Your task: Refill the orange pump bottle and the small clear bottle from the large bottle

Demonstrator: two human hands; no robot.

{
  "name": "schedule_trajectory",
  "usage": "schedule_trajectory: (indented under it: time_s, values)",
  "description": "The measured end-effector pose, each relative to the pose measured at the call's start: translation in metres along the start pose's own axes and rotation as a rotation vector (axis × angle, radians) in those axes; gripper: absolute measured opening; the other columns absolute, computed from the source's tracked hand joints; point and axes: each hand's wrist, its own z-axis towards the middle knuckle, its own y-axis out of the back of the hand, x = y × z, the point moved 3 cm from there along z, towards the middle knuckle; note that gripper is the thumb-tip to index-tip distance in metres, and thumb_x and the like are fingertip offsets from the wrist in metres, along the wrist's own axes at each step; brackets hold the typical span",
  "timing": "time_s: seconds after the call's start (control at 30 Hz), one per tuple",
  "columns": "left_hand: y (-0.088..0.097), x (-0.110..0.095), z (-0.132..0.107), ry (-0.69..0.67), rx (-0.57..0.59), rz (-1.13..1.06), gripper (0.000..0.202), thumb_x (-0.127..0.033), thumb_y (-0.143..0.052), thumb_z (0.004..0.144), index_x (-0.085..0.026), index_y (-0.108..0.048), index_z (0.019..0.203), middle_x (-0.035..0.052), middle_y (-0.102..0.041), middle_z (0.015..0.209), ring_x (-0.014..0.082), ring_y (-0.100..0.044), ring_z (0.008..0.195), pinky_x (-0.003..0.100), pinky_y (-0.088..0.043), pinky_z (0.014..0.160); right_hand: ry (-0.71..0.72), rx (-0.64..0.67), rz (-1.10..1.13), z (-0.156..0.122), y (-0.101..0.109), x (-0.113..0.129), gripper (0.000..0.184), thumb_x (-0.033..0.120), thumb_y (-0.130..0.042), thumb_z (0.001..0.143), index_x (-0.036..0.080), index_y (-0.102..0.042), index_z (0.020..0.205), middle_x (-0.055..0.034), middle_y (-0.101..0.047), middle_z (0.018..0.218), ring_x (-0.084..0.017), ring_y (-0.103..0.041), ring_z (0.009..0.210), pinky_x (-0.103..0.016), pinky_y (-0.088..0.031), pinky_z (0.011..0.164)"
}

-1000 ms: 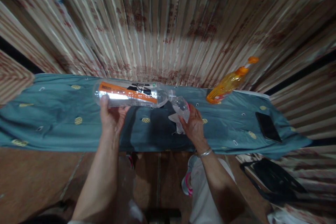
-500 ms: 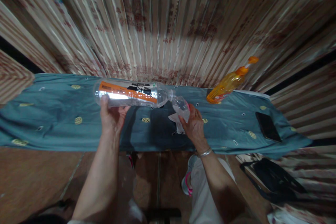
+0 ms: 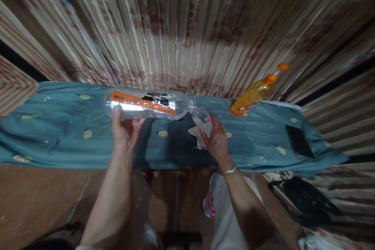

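Observation:
A large clear plastic bottle [image 3: 143, 105] with an orange and black label lies sideways in my left hand [image 3: 124, 125], its neck pointing right. My left thumb presses on the label near the base, with the fingers underneath. My right hand [image 3: 216, 138] grips a small clear plastic container [image 3: 202, 120] with a pink edge. The container's narrow end meets the mouth of the large bottle; whether the two are joined I cannot tell. Just below the container is a thin white piece [image 3: 199, 138], perhaps tissue or film, close to my right fingers.
A yellow-orange bottle [image 3: 252, 95] with an orange pump top stands at the back right of the cloth-covered table [image 3: 73, 144]. A black phone [image 3: 299, 141] lies near the right end. Pleated curtains [image 3: 181, 27] hang behind. A dark bag [image 3: 307, 199] rests at the lower right.

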Motion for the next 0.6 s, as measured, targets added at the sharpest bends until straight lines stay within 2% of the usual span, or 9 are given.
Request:
schedule_trajectory:
  time_s: [0.2, 0.37, 0.6]
  values:
    - [-0.0022, -0.0009, -0.0003, -0.030, -0.002, 0.030, 0.048, -0.055, -0.084, 0.068, -0.026, -0.070, 0.104, 0.0101, -0.077, 0.111, 0.0366, -0.060, 0.131, 0.046, -0.062, 0.095, 0.005, -0.016, 0.003, 0.0006, 0.0008, 0.0004, 0.064, 0.045, -0.058, 0.100, 0.002, -0.047, 0.146, -0.0289, -0.065, 0.136, -0.036, -0.064, 0.123, -0.056, -0.054, 0.108]
    - [-0.0026, -0.0010, -0.0006, -0.033, -0.006, 0.027, 0.043, -0.052, -0.080, 0.072, -0.025, -0.070, 0.103, 0.0107, -0.076, 0.110, 0.0339, -0.063, 0.129, 0.042, -0.062, 0.096, -0.012, 0.006, 0.017, 0.0012, 0.0009, -0.0005, 0.064, 0.045, -0.059, 0.099, 0.004, -0.045, 0.147, -0.0285, -0.065, 0.136, -0.036, -0.064, 0.125, -0.057, -0.054, 0.109]
    - [-0.0031, -0.0004, -0.0013, -0.005, -0.014, -0.033, 0.037, -0.045, -0.074, 0.080, -0.024, -0.071, 0.111, 0.0103, -0.076, 0.110, 0.0317, -0.068, 0.122, 0.043, -0.062, 0.094, -0.007, -0.003, 0.020, 0.0009, 0.0006, 0.0005, 0.064, 0.047, -0.056, 0.101, 0.005, -0.044, 0.148, -0.0285, -0.064, 0.137, -0.037, -0.063, 0.126, -0.058, -0.053, 0.110]
